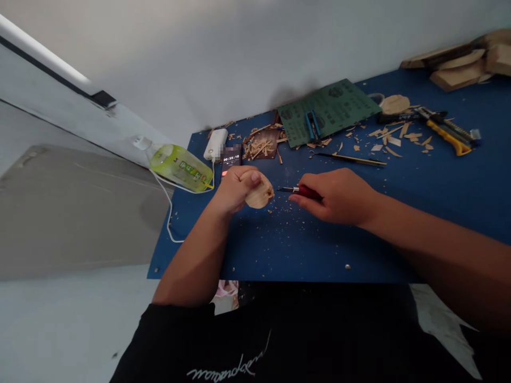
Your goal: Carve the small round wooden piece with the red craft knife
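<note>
My left hand (pixel 238 189) is closed round a pale, rounded piece of wood (pixel 258 196), its thumb lying across the top. The wood's right edge looks rough and notched. In my right hand (pixel 339 196) is a carving knife with a red handle (pixel 309 192) and a metal collar. Its slim dark blade (pixel 285 189) points left at the notched edge, with a small gap between them. Both hands are above the blue tabletop (pixel 287 244), where small wood crumbs are scattered.
Behind my hands lie a green sandpaper sheet (pixel 331 109) with a blue cutter (pixel 313 126), a thin tool (pixel 351 159), wood shavings (pixel 261 148) and a yellow utility knife (pixel 451 133). A phone (pixel 231 158), white power bank (pixel 216 143) and bottle (pixel 181 167) are left; wood blocks (pixel 463 72) far right.
</note>
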A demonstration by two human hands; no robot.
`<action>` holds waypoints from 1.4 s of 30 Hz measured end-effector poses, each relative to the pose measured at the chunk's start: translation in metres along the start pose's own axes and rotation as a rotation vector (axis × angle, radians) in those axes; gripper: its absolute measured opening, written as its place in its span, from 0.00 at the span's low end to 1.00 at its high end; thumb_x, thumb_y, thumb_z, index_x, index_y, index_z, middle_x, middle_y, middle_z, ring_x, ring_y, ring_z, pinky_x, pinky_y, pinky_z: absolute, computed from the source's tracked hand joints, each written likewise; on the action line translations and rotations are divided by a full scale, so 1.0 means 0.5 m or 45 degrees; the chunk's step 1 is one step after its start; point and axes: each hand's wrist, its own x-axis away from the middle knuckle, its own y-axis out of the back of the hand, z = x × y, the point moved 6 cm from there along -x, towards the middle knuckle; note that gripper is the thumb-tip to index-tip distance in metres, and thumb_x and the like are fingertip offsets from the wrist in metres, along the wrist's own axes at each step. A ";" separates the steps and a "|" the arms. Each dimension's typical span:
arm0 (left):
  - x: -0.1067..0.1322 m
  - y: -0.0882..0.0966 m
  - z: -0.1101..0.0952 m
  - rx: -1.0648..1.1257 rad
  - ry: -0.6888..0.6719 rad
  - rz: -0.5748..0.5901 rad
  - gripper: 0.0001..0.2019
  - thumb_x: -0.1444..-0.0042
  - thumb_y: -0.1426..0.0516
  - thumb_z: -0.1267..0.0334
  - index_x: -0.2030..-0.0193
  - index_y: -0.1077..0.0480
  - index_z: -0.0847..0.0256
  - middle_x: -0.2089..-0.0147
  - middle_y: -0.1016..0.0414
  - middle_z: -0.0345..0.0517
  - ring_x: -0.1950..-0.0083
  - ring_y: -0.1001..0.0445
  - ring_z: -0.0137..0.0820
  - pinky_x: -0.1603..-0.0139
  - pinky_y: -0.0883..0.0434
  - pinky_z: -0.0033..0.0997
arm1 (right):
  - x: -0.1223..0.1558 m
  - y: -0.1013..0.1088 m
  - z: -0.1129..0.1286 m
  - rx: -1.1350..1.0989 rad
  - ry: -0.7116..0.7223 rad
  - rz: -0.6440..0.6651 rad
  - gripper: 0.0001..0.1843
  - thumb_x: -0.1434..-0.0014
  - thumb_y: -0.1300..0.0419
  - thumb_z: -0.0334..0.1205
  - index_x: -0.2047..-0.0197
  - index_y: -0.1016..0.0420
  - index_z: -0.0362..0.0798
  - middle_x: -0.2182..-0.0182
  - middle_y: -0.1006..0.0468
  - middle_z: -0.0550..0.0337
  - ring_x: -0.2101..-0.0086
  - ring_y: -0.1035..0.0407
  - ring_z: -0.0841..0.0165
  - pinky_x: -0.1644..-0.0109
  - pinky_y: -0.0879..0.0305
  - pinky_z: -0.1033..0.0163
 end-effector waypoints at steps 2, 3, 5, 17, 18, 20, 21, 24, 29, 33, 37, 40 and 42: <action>0.001 -0.005 -0.001 0.004 0.004 0.022 0.36 0.54 0.28 0.24 0.76 0.27 0.59 0.77 0.29 0.43 0.81 0.34 0.24 0.82 0.38 0.27 | 0.000 -0.003 -0.001 0.023 0.002 0.003 0.27 0.23 0.48 0.63 0.60 0.24 0.50 0.71 0.21 0.56 0.71 0.33 0.63 0.64 0.56 0.58; 0.002 -0.008 -0.002 0.005 0.005 0.029 0.35 0.53 0.28 0.24 0.76 0.27 0.59 0.77 0.29 0.42 0.81 0.35 0.24 0.82 0.38 0.27 | 0.000 -0.005 -0.002 0.029 0.004 0.010 0.27 0.23 0.48 0.64 0.60 0.24 0.50 0.71 0.20 0.56 0.71 0.33 0.63 0.64 0.56 0.58; 0.003 -0.010 -0.003 0.004 0.009 0.036 0.35 0.52 0.29 0.25 0.76 0.26 0.60 0.77 0.28 0.43 0.81 0.34 0.24 0.83 0.38 0.26 | 0.000 -0.009 -0.002 0.036 0.007 0.037 0.28 0.23 0.49 0.64 0.59 0.23 0.50 0.69 0.19 0.55 0.71 0.32 0.63 0.65 0.56 0.58; 0.005 -0.002 -0.010 -0.152 -0.064 -0.038 0.35 0.49 0.31 0.24 0.74 0.24 0.59 0.76 0.26 0.45 0.80 0.34 0.26 0.81 0.38 0.29 | 0.001 -0.020 0.000 0.059 -0.001 0.078 0.29 0.22 0.51 0.65 0.57 0.22 0.50 0.66 0.16 0.54 0.70 0.30 0.62 0.65 0.58 0.57; 0.006 0.000 -0.015 -0.242 -0.104 -0.075 0.33 0.47 0.31 0.26 0.73 0.23 0.59 0.75 0.24 0.47 0.78 0.32 0.27 0.79 0.37 0.29 | 0.003 -0.020 0.003 0.076 0.008 0.077 0.29 0.21 0.51 0.65 0.57 0.22 0.50 0.66 0.15 0.54 0.70 0.30 0.62 0.66 0.58 0.57; 0.010 0.002 -0.024 -0.426 -0.184 -0.134 0.31 0.44 0.31 0.29 0.71 0.19 0.60 0.72 0.20 0.49 0.73 0.27 0.30 0.75 0.33 0.30 | 0.006 -0.019 0.010 0.131 0.024 0.068 0.29 0.21 0.52 0.63 0.56 0.22 0.49 0.65 0.15 0.53 0.70 0.28 0.62 0.66 0.59 0.57; 0.011 0.001 -0.026 -0.473 -0.208 -0.149 0.30 0.43 0.31 0.30 0.70 0.18 0.60 0.71 0.19 0.50 0.71 0.25 0.31 0.74 0.32 0.30 | 0.009 -0.018 0.013 0.154 0.029 0.061 0.29 0.20 0.52 0.63 0.55 0.22 0.49 0.64 0.14 0.53 0.70 0.28 0.61 0.66 0.59 0.56; 0.010 0.004 -0.017 -0.342 -0.196 -0.186 0.33 0.42 0.33 0.27 0.70 0.19 0.60 0.71 0.19 0.50 0.74 0.26 0.30 0.76 0.34 0.30 | 0.013 -0.012 0.020 0.153 0.020 0.035 0.28 0.20 0.52 0.62 0.55 0.22 0.49 0.64 0.14 0.52 0.70 0.27 0.61 0.66 0.60 0.56; 0.005 0.020 -0.001 -0.223 -0.171 -0.306 0.36 0.48 0.33 0.23 0.71 0.20 0.60 0.74 0.22 0.48 0.77 0.26 0.30 0.78 0.36 0.29 | 0.010 -0.002 0.009 0.142 -0.106 -0.030 0.27 0.21 0.51 0.63 0.53 0.22 0.49 0.64 0.15 0.52 0.70 0.28 0.61 0.66 0.59 0.56; 0.005 0.020 0.002 -0.266 -0.197 -0.249 0.33 0.43 0.34 0.26 0.71 0.20 0.60 0.75 0.25 0.45 0.78 0.30 0.28 0.79 0.40 0.29 | 0.007 -0.005 0.004 0.178 -0.157 -0.042 0.28 0.21 0.52 0.63 0.53 0.23 0.49 0.65 0.15 0.51 0.70 0.27 0.60 0.66 0.60 0.56; 0.007 0.021 0.005 -0.294 -0.237 -0.258 0.32 0.42 0.32 0.29 0.73 0.23 0.60 0.78 0.32 0.40 0.79 0.38 0.24 0.81 0.45 0.28 | 0.008 -0.006 0.007 0.207 -0.191 -0.022 0.27 0.20 0.51 0.61 0.53 0.23 0.48 0.64 0.14 0.51 0.69 0.25 0.60 0.66 0.60 0.56; 0.007 0.019 0.006 -0.250 -0.282 -0.349 0.32 0.42 0.32 0.29 0.75 0.27 0.59 0.77 0.33 0.40 0.79 0.38 0.24 0.80 0.43 0.28 | 0.011 -0.003 0.010 0.219 -0.232 -0.042 0.26 0.20 0.51 0.61 0.53 0.24 0.48 0.63 0.14 0.51 0.69 0.24 0.60 0.67 0.61 0.57; 0.007 0.013 0.006 -0.227 -0.311 -0.401 0.32 0.41 0.33 0.28 0.74 0.26 0.58 0.76 0.30 0.42 0.78 0.35 0.26 0.79 0.39 0.29 | 0.013 -0.002 0.013 0.206 -0.244 -0.061 0.26 0.20 0.51 0.60 0.54 0.24 0.48 0.63 0.14 0.52 0.69 0.24 0.60 0.67 0.60 0.57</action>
